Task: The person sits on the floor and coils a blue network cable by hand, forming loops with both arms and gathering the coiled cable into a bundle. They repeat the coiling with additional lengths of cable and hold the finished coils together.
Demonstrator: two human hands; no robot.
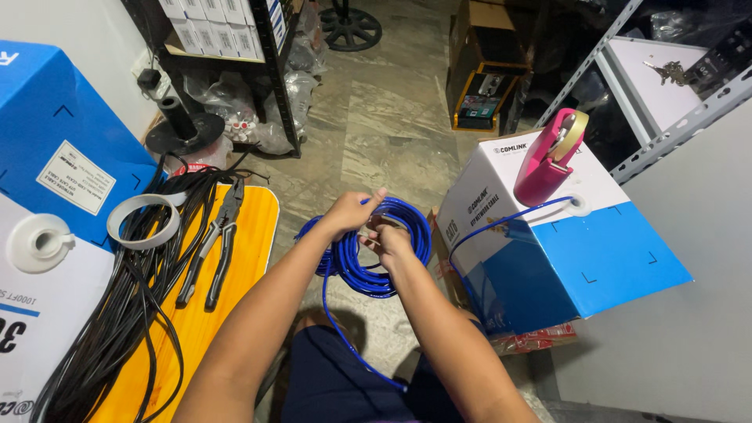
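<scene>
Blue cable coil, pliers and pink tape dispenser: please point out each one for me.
Blue cable coil [407,223], head view, right side of its loops.
Pliers [215,251], head view, near the pivot joint.
Pink tape dispenser [540,172], head view, middle of its body.

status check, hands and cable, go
Left hand and right hand both gripping blue cable coil. Cable runs from box. Nothing in the way.

Both forearms extend forward from the lower edge of the view and converge at centre. The left hand [350,213] is raised slightly higher, fingers curled closed, thumb pointing up and to the right. The right hand [389,239] sits just below and beside the left fingers, knuckles toward the camera, fingers bent inward. The hands are nearly touching. Wrists are bare.
</scene>
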